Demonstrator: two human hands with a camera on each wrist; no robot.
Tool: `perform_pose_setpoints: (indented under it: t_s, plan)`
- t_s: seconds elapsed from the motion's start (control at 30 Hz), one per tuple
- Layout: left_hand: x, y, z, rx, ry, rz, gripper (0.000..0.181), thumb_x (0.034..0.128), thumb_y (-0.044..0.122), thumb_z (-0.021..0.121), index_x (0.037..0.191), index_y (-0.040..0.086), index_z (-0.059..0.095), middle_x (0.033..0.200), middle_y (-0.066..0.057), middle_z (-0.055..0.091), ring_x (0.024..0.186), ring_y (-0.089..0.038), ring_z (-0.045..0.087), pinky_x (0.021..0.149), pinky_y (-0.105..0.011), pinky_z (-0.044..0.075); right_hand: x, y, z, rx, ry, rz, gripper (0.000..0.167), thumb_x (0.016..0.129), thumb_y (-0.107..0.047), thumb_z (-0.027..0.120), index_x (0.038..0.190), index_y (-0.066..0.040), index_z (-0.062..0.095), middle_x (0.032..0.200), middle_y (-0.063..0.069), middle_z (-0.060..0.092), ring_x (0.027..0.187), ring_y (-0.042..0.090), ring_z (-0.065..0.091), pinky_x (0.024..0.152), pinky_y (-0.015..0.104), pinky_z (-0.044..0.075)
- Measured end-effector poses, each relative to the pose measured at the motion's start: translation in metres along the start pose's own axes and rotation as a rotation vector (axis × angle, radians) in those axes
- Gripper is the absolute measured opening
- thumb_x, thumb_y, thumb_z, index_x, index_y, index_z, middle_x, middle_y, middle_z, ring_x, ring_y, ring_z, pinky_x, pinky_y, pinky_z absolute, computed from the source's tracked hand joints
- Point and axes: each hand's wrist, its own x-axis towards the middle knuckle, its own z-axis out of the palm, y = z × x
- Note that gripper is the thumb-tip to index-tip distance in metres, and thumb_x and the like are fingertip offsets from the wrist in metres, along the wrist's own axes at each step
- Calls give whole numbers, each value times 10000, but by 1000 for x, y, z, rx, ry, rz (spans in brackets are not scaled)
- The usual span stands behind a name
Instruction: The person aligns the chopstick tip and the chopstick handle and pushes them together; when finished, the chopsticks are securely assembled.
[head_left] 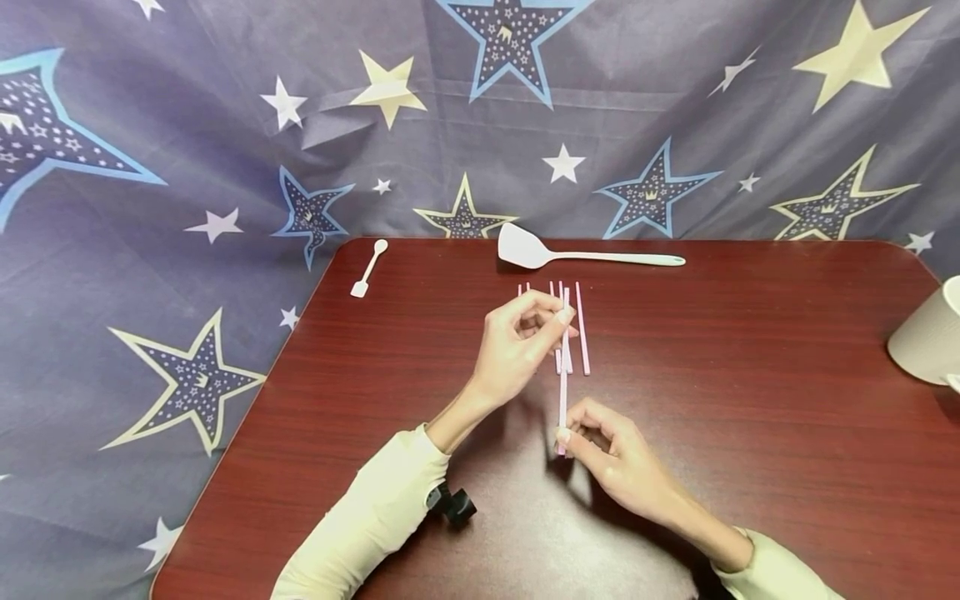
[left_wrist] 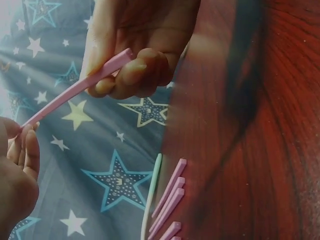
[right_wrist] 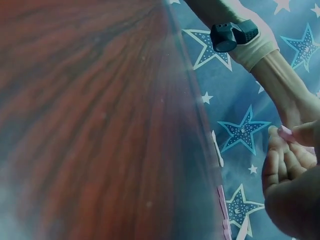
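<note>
Between both hands a pink chopstick (head_left: pixel 564 367) is held above the table. My left hand (head_left: pixel 517 337) pinches its far, thinner end. Its near, square end is in the fingers of my right hand (head_left: pixel 618 462). In the left wrist view the chopstick (left_wrist: pixel 75 90) runs slantwise from the left hand (left_wrist: pixel 20 175) up to the right hand (left_wrist: pixel 145 40). Several more pink chopsticks (head_left: pixel 582 333) lie roughly side by side on the table beneath and beyond the left hand, which partly hides them.
On the dark red table (head_left: pixel 750 375), a white spatula (head_left: pixel 525 247) with a pale green handle end lies near the back edge. A small white double-ended spoon (head_left: pixel 369 268) is at the back left. A beige mug (head_left: pixel 930 337) stands at the right edge. A starry curtain (head_left: pixel 487 133) hangs behind.
</note>
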Motion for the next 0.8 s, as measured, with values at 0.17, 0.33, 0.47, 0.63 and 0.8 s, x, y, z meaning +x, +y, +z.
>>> perform_pose_setpoints:
  t_s: [0.17,0.33,0.47,0.63,0.8]
  plan:
    - [2,-7,-2,3,3,-67,145,990,65,682,1073,-53,698,806,-194,733,662,-258,669,565,-319,542,2,-1,1,-40,8,51,86,981,6,656,954,-76,659,827,6,672,733,171,634,681,273,537]
    - [7,-12,-6,-28,5,-46,230,985,21,677,1198,-65,673,799,-219,717,695,-433,669,662,-480,586,0,0,0,-85,25,60,82,956,-6,698,1008,-50,654,846,36,684,759,167,635,703,274,537]
    - [10,-15,-7,-20,-4,-33,312,989,35,673,1289,-45,636,800,-220,716,689,-451,653,676,-518,583,-1,2,-1,-122,11,9,175,920,12,737,1056,-21,632,844,-28,680,767,127,621,709,274,533]
    - [11,-20,-8,-6,-9,-51,330,989,46,671,1314,-4,641,804,-193,729,697,-374,675,695,-515,583,-1,4,-2,-189,-6,-50,225,907,-8,767,1068,-86,629,823,-100,659,739,95,606,680,283,530]
    - [13,-23,-9,6,-12,-48,301,989,36,675,1286,-11,655,795,-198,728,695,-412,680,684,-400,596,-1,6,-2,-202,-13,-63,237,906,-7,767,1075,-110,637,821,-105,658,733,89,608,677,279,535]
